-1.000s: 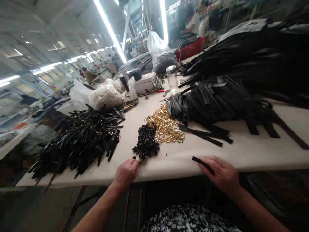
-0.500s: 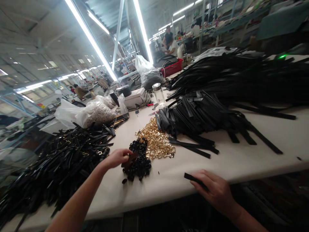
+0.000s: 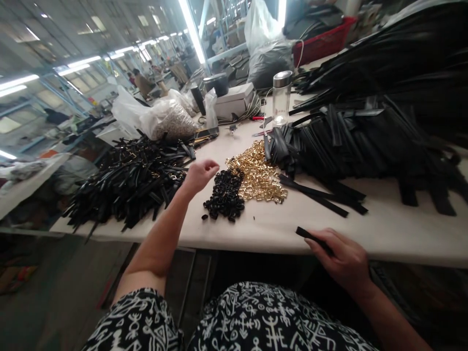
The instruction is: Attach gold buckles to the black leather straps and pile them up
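My right hand [image 3: 341,256] holds a short black strap [image 3: 313,240] at the table's front edge, its end sticking out to the left. Beside the upper left of a pile of small black loops [image 3: 226,192], my left hand [image 3: 201,174] is closed, fingertips pinched together; what they hold, if anything, is too small to make out. Gold buckles [image 3: 258,173] lie heaped against the loops. To the left spreads a big pile of black straps with some gold pieces [image 3: 127,183].
Black straps [image 3: 321,141] are stacked at the right of the table [image 3: 234,234]. Behind stand a glass bottle [image 3: 282,100], a white box [image 3: 234,101], a bag of small pieces [image 3: 171,119] and a red basket [image 3: 323,44]. A person [image 3: 142,84] is far back.
The camera view has tilted down and turned left, bringing my patterned shirt into sight. My left hand has moved from over the black loops to their upper left; my right hand keeps the strap.
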A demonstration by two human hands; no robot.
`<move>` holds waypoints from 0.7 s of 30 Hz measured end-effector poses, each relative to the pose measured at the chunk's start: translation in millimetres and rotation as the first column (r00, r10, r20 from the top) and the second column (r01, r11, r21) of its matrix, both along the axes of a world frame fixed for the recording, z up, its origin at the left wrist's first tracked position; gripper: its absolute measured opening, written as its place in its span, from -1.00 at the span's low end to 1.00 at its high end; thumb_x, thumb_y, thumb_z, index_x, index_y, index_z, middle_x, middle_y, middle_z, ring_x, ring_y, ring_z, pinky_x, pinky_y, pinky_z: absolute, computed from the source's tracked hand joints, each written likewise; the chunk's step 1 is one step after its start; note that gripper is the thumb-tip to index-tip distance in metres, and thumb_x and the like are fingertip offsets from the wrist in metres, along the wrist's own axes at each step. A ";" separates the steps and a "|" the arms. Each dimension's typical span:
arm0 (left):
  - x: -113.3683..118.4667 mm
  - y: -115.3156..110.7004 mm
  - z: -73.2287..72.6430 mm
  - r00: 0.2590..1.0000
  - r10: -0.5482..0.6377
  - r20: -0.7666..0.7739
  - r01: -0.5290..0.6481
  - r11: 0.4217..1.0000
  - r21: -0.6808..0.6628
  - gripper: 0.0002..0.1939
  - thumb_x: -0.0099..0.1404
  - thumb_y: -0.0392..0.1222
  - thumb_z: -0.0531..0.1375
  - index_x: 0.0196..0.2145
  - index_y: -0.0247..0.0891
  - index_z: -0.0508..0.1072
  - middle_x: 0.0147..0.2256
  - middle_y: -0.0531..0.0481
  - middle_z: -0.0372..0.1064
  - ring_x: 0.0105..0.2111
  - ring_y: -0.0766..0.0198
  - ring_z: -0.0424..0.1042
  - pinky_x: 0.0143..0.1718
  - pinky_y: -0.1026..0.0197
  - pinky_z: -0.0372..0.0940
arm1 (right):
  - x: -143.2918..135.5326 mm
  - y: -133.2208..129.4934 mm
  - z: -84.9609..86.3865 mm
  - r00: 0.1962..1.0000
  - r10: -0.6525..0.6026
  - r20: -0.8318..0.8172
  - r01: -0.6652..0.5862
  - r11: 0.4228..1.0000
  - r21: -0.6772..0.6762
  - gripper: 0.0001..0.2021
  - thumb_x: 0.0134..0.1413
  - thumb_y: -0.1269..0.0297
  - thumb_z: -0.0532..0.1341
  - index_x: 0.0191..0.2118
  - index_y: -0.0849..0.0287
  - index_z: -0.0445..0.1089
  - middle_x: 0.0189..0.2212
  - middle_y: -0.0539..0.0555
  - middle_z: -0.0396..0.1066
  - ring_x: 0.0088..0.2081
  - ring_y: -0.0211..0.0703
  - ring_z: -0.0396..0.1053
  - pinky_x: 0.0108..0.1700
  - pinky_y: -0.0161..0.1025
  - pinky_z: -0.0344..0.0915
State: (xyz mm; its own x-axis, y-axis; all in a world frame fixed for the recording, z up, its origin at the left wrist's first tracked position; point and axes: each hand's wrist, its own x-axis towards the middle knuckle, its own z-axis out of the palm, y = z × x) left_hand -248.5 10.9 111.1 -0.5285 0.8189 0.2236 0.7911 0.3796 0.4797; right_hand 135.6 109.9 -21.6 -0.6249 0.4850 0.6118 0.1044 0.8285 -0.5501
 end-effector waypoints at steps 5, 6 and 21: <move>34.8 -95.8 -49.7 0.995 0.091 0.044 -0.087 0.992 -0.091 -0.85 0.21 -0.13 0.22 -0.37 -0.23 0.55 -0.43 0.02 0.49 -0.47 0.26 0.41 -0.33 0.22 0.27 | 2.4 1.0 5.5 1.000 0.030 -0.006 -0.030 0.998 -0.055 -0.86 0.36 0.22 0.18 -0.21 0.13 0.44 -0.37 0.05 0.48 -0.38 -0.08 0.46 -0.32 -0.20 0.33; 39.3 -106.6 -58.8 0.992 0.118 0.052 -0.112 0.989 -0.097 -0.85 0.20 -0.13 0.23 -0.34 -0.23 0.56 -0.42 0.01 0.49 -0.48 0.26 0.41 -0.33 0.21 0.29 | 3.0 1.0 7.4 0.999 0.035 -0.006 -0.036 0.997 -0.067 -0.85 0.36 0.21 0.17 -0.23 0.12 0.44 -0.38 0.05 0.47 -0.39 -0.09 0.45 -0.33 -0.21 0.33; 105.3 -129.6 -82.7 0.805 0.027 0.593 -0.215 0.944 0.249 -0.67 0.15 -0.02 0.28 -0.18 -0.25 0.53 -0.24 -0.09 0.55 -0.23 0.17 0.53 -0.14 0.13 0.42 | -1.1 -48.0 45.7 0.995 0.101 -0.003 -0.097 0.945 -0.312 -0.72 0.35 0.14 0.14 -0.36 0.16 0.42 -0.49 0.01 0.41 -0.48 -0.17 0.36 -0.41 -0.29 0.28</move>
State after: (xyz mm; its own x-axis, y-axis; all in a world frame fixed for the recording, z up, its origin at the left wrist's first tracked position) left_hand -143.2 -118.7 28.3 -0.7254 0.6856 0.0620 0.2894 0.2221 0.9311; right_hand 134.5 61.9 24.1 -0.6862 0.5854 0.4318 0.0391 0.6224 -0.7817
